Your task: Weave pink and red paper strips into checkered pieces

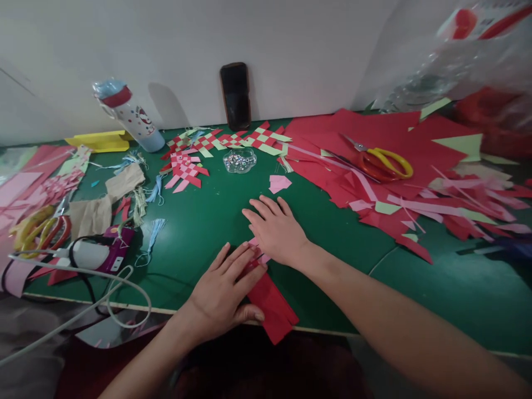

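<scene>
My left hand (226, 288) lies with fingers outstretched over a folded red paper piece (274, 310) cut into strips, near the table's front edge. Just beyond it, my right hand (276, 230) rests flat with its fingers slightly apart, over the far end of the same work. A bit of pink paper (254, 242) shows between the two hands, and the rest of it is hidden under them. Past my right fingertips lies a small pink paper piece (280, 183). A clear dish of small beads (240, 160) stands farther back.
Woven red, green and pink paper pieces (208, 141) lie at the back. Yellow-handled scissors (388, 160) rest on red paper (332, 138) at right. A bottle (137, 119) and a phone (235, 97) stand by the wall. Tassels (154, 235), a purple power strip (120, 246) and cables lie left.
</scene>
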A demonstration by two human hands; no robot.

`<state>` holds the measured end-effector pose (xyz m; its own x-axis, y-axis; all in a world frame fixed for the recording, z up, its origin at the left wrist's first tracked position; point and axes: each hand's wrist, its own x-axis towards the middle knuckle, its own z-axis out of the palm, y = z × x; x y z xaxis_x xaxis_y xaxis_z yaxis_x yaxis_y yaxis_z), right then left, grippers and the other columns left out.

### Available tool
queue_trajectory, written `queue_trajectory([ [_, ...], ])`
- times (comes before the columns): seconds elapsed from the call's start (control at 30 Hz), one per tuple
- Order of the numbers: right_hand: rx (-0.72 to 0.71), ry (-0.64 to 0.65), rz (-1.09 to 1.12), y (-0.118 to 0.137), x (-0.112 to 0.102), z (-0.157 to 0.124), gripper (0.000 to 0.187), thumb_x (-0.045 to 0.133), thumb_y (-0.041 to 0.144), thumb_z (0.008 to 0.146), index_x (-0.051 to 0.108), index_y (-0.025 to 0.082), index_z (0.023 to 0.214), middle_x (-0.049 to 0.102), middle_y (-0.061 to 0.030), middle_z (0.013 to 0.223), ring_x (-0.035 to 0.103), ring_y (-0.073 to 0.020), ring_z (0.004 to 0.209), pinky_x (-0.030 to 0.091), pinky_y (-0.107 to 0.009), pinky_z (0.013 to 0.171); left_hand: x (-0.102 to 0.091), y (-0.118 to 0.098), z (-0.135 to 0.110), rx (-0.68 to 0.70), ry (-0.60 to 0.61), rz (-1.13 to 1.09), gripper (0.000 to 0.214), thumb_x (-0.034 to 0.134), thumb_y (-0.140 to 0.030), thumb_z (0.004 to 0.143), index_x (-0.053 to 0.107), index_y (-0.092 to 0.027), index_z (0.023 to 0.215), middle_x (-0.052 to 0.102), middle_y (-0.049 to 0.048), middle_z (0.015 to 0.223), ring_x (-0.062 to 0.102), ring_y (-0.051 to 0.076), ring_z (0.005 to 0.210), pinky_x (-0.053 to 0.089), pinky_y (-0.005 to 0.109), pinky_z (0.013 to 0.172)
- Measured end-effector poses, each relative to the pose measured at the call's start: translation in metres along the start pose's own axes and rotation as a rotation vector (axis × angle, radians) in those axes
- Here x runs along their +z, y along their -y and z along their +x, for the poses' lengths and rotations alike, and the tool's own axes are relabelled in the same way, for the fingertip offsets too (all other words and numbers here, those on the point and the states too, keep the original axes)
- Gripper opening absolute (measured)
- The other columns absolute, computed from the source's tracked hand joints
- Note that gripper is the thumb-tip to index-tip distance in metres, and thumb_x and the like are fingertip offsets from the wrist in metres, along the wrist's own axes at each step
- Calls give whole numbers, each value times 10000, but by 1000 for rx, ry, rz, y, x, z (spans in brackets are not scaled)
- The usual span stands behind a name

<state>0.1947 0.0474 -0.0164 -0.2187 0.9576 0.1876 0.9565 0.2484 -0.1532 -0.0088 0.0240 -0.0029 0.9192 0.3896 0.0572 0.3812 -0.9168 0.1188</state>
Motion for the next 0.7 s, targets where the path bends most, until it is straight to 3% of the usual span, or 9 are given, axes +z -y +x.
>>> queue_trajectory([
  [0.17, 2, -9, 13, 0, 0, -1, 409, 345, 284, 997, 506, 207, 1365, 452, -95, 1479, 317, -295, 1391, 214, -547, 1129, 0, 0, -1, -19, -9, -15, 740, 372, -721, 860, 480, -222, 1397, 396, 130, 1504, 272, 298, 1438, 227, 534, 1168],
  [0.37, 1, -18, 21, 1, -2, -1, 406, 350, 286, 994, 517, 205, 1355, 459, -95, 1473, 320, -297, 1389, 219, -545, 1130, -6, -3, -4, -9, -18, 10, 664, 411, -648, 901, 451, -232, 1417, 383, 144, 1507, 244, 327, 1445, 192, 603, 1153],
  [0.5, 12, -13, 34, 1, -2, 0, 409, 344, 283, 994, 518, 209, 1357, 453, -97, 1477, 320, -294, 1392, 216, -545, 1133, -5, -4, -9, -22, -43, -19, 658, 378, -611, 933, 466, -154, 1397, 440, 166, 1461, 275, 300, 1436, 211, 557, 1171],
  [0.7, 3, -15, 30, 1, -1, 0, 413, 344, 272, 994, 506, 192, 1366, 447, -108, 1477, 318, -311, 1390, 221, -561, 1127, -4, -2, -9, -2, -65, -21, 642, 379, -623, 923, 509, -177, 1365, 468, 154, 1441, 344, 285, 1407, 262, 529, 1164],
])
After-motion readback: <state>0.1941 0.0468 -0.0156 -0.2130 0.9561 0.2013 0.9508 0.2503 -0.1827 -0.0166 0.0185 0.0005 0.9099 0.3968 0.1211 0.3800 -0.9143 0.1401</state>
